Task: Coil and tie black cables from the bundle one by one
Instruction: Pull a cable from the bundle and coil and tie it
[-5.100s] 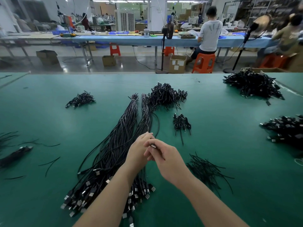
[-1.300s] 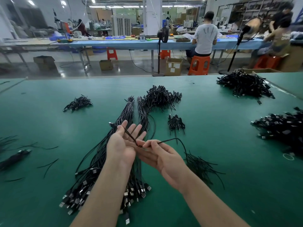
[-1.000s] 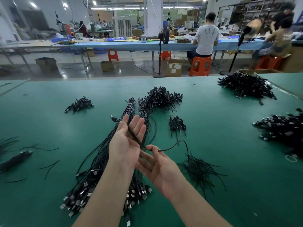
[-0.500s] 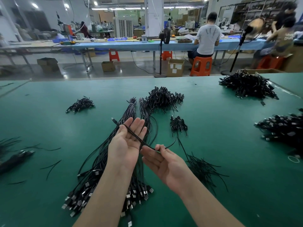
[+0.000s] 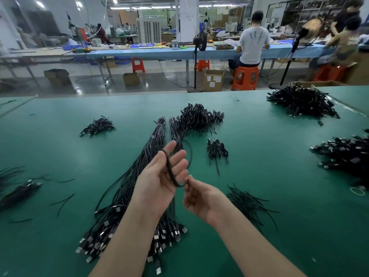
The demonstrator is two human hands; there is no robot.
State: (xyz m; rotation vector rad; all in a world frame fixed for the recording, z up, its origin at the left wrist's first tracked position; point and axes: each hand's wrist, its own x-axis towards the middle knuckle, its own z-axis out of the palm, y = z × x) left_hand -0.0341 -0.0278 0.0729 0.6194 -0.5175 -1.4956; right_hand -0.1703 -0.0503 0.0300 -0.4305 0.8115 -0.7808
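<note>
Now R hand (image 5: 201, 198) pinches cable (image 5: 169, 170) (looped)

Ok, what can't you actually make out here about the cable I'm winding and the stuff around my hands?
- Head view: the cable loops across the left hand; how many turns lie behind the fingers is hidden.
- The right hand pinches the cable; its fingertips cover that end.
- The bundle runs under both forearms, so its middle is covered.
- The thin black strands are too fine to identify.
</note>
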